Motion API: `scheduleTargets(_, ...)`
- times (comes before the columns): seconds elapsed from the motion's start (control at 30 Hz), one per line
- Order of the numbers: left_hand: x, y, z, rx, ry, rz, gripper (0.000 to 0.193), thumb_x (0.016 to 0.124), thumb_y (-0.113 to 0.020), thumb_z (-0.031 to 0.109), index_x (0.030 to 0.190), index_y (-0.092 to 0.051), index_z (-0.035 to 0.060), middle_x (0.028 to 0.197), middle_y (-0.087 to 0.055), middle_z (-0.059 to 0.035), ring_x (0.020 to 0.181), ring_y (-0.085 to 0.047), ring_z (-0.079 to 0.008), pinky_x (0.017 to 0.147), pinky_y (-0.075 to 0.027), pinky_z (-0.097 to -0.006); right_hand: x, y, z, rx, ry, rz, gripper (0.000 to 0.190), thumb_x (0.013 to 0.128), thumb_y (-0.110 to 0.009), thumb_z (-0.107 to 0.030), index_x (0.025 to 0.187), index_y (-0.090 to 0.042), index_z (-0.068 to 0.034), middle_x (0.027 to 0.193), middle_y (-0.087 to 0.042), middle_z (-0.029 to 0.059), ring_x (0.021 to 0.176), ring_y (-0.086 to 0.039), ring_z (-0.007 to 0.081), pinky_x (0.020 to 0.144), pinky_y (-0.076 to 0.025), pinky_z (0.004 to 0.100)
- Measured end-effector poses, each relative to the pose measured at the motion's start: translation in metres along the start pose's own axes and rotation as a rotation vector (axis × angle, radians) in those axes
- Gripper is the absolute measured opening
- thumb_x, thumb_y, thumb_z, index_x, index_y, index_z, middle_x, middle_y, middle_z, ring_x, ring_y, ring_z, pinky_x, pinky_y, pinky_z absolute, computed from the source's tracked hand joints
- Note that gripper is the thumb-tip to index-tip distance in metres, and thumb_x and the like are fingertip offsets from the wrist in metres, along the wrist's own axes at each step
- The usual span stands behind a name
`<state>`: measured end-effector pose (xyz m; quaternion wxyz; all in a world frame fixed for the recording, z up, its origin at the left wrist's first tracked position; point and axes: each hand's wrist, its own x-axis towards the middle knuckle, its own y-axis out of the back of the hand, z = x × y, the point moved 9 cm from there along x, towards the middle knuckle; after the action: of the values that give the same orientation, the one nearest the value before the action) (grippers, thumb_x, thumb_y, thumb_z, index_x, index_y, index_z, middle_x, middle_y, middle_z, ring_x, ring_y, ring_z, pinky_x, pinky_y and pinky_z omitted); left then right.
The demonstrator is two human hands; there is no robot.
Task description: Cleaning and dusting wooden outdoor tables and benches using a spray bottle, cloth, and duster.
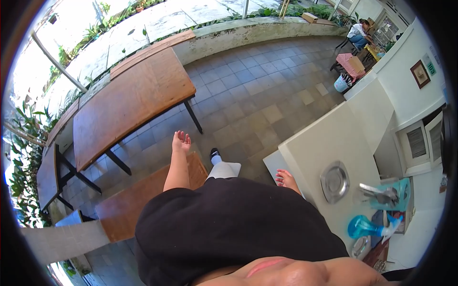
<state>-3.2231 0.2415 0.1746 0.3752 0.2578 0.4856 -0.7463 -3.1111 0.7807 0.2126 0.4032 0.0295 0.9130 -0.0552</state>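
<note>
My left hand (181, 141) is held out over the tiled floor, palm partly up and fingers loosely curled apart, with nothing in it. Near the edge of the pale counter (304, 146), my right hand (285, 178) hangs with its fingers spread a little and holds nothing. A shiny metal tray (335, 181) lies on the counter to the right of that hand. Farther right are a clear container with metal cutlery (381, 194) and a blue spray bottle (363, 227), with another metal dish (361, 246) beside the bottle.
A long wooden table (132, 103) stands at the left by a low wall (229, 37). A wooden tabletop (139, 200) lies close on my left. At the far upper right a person (358, 34) sits by a small table with a red checked cloth (349, 64) and a light-blue bucket (341, 84).
</note>
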Motion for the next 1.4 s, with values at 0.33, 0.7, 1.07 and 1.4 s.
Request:
scheduleTargets(0.33, 0.127, -0.040, 0.148, -0.076, 0.046, 0.561, 0.076, 0.081, -0.050, 0.065, 0.134, -0.037, 0.0132, 0.130, -0.042, -0.0079, 0.109, -0.047, -0.0286, 0.089, -0.041, -0.0421, 0.119, -0.136, -0.132, 0.069, 0.128, -0.027, 0.026, 0.090, -0.052, -0.016, 0.114, -0.057, -0.008, 0.096, -0.060, 0.0056, 0.089, -0.058, 0.0125, 0.077, -0.050, 0.0283)
scheduleTargets(0.7, 0.080, -0.116, 0.168, -0.250, 0.180, 1.033, 0.110, 0.060, -0.077, 0.060, 0.144, -0.020, 0.0170, 0.150, -0.018, -0.0090, 0.136, -0.021, -0.0338, 0.105, -0.021, -0.0666, 0.188, -0.192, -0.213, 0.203, 0.048, 0.078, 0.021, 0.090, -0.052, -0.019, 0.110, -0.056, -0.013, 0.086, -0.057, 0.0012, 0.073, -0.057, 0.0138, 0.064, -0.047, 0.0291)
scheduleTargets(1.07, 0.164, -0.120, 0.222, -3.140, -0.348, -2.822, 0.083, 0.086, -0.035, 0.062, 0.148, -0.009, 0.0130, 0.153, -0.009, -0.0090, 0.138, -0.016, -0.0385, 0.109, -0.018, -0.0542, 0.320, -0.325, -0.360, -0.507, 0.057, -0.082, 0.021, 0.086, -0.054, -0.020, 0.106, -0.057, -0.016, 0.085, -0.057, -0.0012, 0.068, -0.055, 0.0104, 0.055, -0.042, 0.0255)
scheduleTargets(1.4, 0.134, -0.130, 0.227, -2.980, 0.428, -3.173, 0.060, 0.094, -0.029, 0.047, 0.148, -0.015, 0.0239, 0.155, -0.005, -0.0034, 0.142, -0.002, -0.0312, 0.106, -0.002, -0.0652, 0.355, -0.658, -0.391, -1.834, 1.171, -0.938, 0.033, 0.076, -0.059, -0.021, 0.107, -0.060, -0.014, 0.109, -0.056, 0.0113, 0.105, -0.054, 0.0301, 0.081, -0.047, 0.0412)
